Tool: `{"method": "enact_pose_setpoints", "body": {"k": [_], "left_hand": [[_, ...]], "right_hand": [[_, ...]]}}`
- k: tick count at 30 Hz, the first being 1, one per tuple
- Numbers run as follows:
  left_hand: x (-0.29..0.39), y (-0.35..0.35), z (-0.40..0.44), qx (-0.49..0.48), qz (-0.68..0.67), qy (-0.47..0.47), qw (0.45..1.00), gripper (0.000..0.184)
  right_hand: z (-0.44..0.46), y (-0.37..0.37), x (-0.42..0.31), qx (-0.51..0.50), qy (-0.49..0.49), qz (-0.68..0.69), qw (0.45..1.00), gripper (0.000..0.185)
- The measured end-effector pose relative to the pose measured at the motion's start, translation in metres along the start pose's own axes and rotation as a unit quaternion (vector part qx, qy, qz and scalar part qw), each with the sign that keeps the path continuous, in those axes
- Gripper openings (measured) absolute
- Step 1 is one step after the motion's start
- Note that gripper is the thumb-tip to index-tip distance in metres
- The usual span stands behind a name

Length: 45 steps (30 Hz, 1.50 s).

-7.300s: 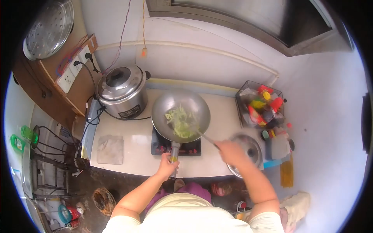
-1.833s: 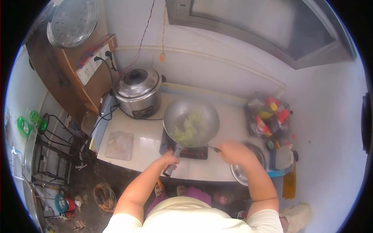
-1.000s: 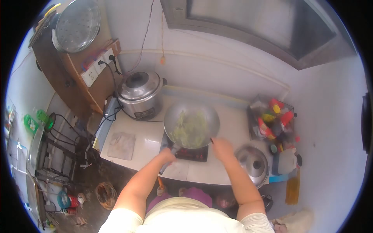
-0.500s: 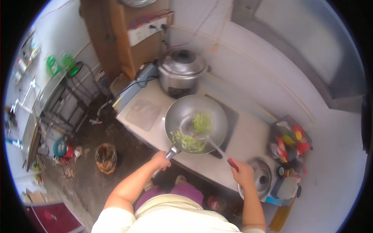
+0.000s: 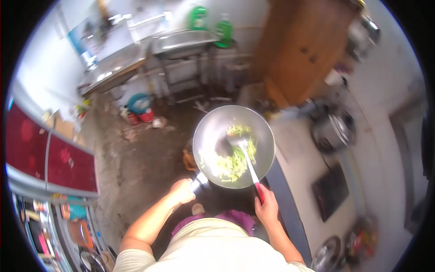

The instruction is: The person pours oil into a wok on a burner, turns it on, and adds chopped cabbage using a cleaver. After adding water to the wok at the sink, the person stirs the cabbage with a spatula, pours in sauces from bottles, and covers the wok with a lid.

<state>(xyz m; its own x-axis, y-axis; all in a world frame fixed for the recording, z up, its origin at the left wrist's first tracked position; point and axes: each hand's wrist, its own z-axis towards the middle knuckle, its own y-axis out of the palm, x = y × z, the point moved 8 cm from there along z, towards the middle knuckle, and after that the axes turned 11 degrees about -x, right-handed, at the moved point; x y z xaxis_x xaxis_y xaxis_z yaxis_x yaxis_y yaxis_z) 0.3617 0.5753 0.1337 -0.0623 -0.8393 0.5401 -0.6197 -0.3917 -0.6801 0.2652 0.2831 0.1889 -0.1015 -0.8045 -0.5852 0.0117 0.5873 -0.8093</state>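
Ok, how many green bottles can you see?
2: one green bottle behind the metal basin, another green bottle by its right end in the picture; others may be hidden.

The wok (image 5: 212, 136) is silver-grey, the shredded food (image 5: 235, 164) yellow-green, the spatula handle (image 5: 258, 189) red.

The wok (image 5: 210, 140) has moved off the cooktop (image 5: 330, 192), over the floor (image 5: 149, 158).

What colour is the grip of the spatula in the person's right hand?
The spatula grip is mostly red, seen best in the head view.
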Motion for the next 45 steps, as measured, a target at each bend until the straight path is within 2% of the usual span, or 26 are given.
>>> {"method": "enact_pose_setpoints", "body": {"k": [1, 4, 7, 8, 14, 18, 21, 22, 23, 25, 27, 29, 31, 33, 35, 40, 45], "left_hand": [[-0.025, -0.025, -0.023, 0.041, 0.034, 0.006, 0.999, 0.022], [-0.103, -0.076, -0.087, 0.084, 0.024, -0.053, 0.995, 0.023], [-0.164, -0.106, -0.14, 0.031, -0.107, -0.176, 0.978, 0.022], [-0.17, -0.118, -0.16, 0.007, -0.194, -0.219, 0.956, 0.022], [-0.26, -0.157, -0.199, 0.088, -0.373, -0.215, 0.899, 0.026], [-0.306, -0.213, -0.189, 0.109, -0.437, -0.194, 0.872, 0.031], [-0.322, -0.281, -0.173, 0.118, -0.427, -0.229, 0.867, 0.03], [-0.334, -0.299, -0.16, 0.119, -0.469, -0.19, 0.854, 0.029], [-0.345, -0.32, -0.148, 0.117, -0.444, -0.202, 0.865, 0.029], [-0.361, -0.361, -0.125, 0.119, -0.455, -0.189, 0.862, 0.029], [-0.374, -0.394, -0.104, 0.123, -0.455, -0.186, 0.862, 0.029], [-0.385, -0.43, -0.077, 0.119, -0.456, -0.183, 0.863, 0.029], [-0.396, -0.465, -0.047, 0.106, -0.457, -0.18, 0.865, 0.029], [-0.411, -0.499, -0.015, 0.093, -0.462, -0.173, 0.865, 0.03], [-0.428, -0.527, 0.016, 0.076, -0.46, -0.173, 0.868, 0.03], [-0.46, -0.606, 0.088, 0.009, -0.44, -0.147, 0.886, 0.027], [-0.505, -0.66, 0.158, -0.034, -0.401, -0.14, 0.905, 0.027]], "right_hand": [[0.009, 0.02, -0.031, -0.026, -0.026, 0.01, 0.999, 0.051], [0.035, 0.072, -0.115, -0.1, -0.095, 0.035, 0.99, 0.053], [0.058, 0.107, -0.191, -0.156, -0.184, 0.063, 0.968, 0.051], [0.066, 0.115, -0.215, -0.164, -0.213, 0.07, 0.961, 0.05], [0.118, 0.145, -0.356, -0.192, -0.365, 0.108, 0.904, 0.045], [0.178, 0.153, -0.434, -0.302, -0.35, 0.159, 0.872, 0.04], [0.253, 0.151, -0.472, -0.203, -0.452, 0.174, 0.851, 0.035], [0.283, 0.146, -0.486, -0.165, -0.462, 0.184, 0.851, 0.03], [0.315, 0.146, -0.496, -0.129, -0.455, 0.198, 0.858, 0.023], [0.374, 0.145, -0.522, -0.116, -0.409, 0.225, 0.877, 0.016], [0.421, 0.148, -0.549, -0.109, -0.421, 0.184, 0.882, 0.008], [0.457, 0.134, -0.601, -0.058, -0.491, 0.137, 0.858, 0.009], [0.504, 0.138, -0.636, -0.018, -0.501, 0.122, 0.857, 0.014], [0.547, 0.141, -0.668, 0.028, -0.541, 0.13, 0.83, 0.02], [0.584, 0.142, -0.692, 0.051, -0.55, 0.129, 0.823, 0.018], [0.697, 0.157, -0.749, 0.095, -0.493, 0.085, 0.86, 0.015], [0.802, 0.168, -0.817, 0.117, -0.455, 0.068, 0.88, 0.02]]}}
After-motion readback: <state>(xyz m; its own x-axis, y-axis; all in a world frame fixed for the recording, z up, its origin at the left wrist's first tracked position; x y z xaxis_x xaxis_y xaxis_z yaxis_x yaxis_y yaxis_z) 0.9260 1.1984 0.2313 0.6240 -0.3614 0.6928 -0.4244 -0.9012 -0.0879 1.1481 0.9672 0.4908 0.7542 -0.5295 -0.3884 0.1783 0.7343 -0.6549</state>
